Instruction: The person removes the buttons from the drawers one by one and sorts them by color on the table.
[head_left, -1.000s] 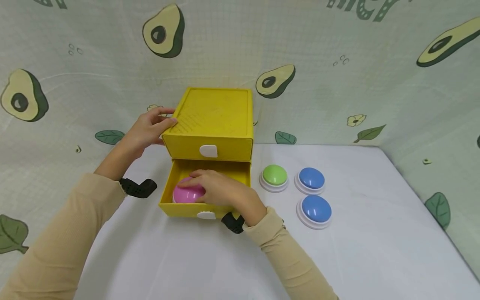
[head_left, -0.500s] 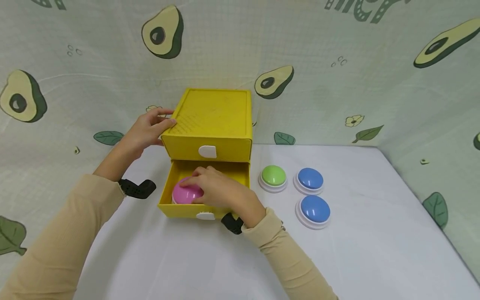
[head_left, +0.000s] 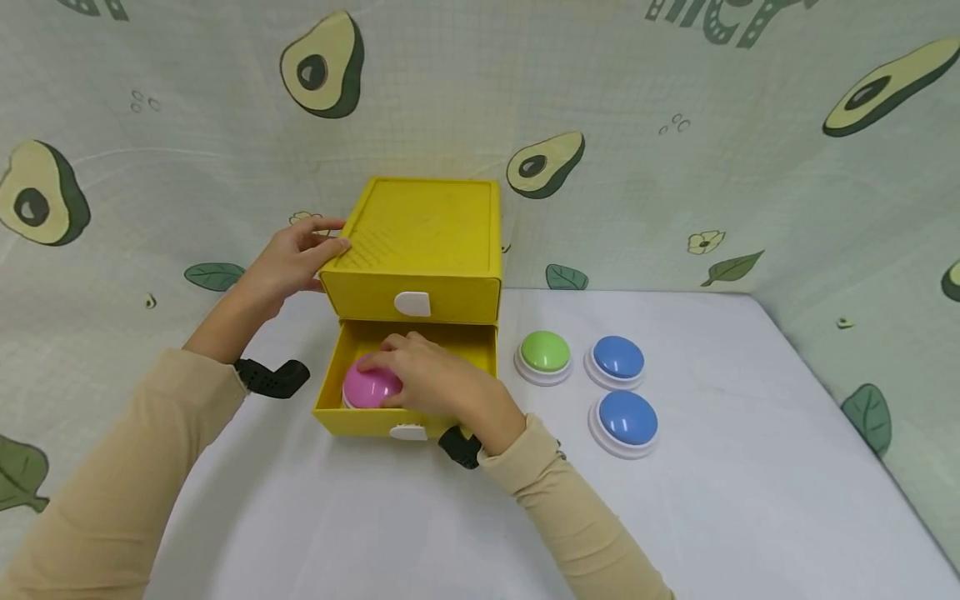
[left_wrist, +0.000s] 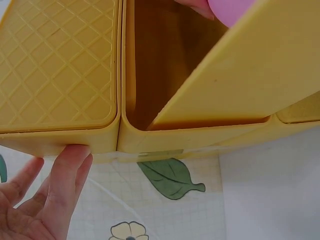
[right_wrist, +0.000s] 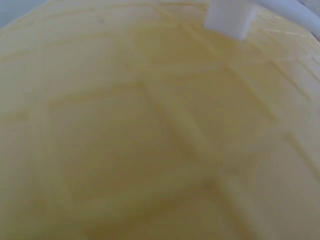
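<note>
A yellow two-drawer box point(head_left: 427, 229) stands on the white table, its lower drawer point(head_left: 330, 392) pulled out and its upper one closed. In that lower drawer sits a pink domed push button point(head_left: 367, 387) with a white base. My right hand point(head_left: 438, 375) reaches over the drawer front and grips the pink button, fingers on its top and thumb low at its near side. On the left, my left hand point(head_left: 288, 258) rests against the box's upper side edge; in the left wrist view its fingertips point(left_wrist: 75, 152) touch the yellow wall.
Right of the box, a green push button point(head_left: 545, 352) and two blue push buttons, one farther point(head_left: 618, 357) and one nearer point(head_left: 628, 417), stand on white bases. An avocado-print cloth point(head_left: 420, 92) hangs close behind. The right wrist view is mostly filled by the yellow waffle-patterned surface point(right_wrist: 140, 130).
The head view has shifted slightly, moving everything a little left. Both hands keep nearly the same places, and the pink button stays in the drawer.
</note>
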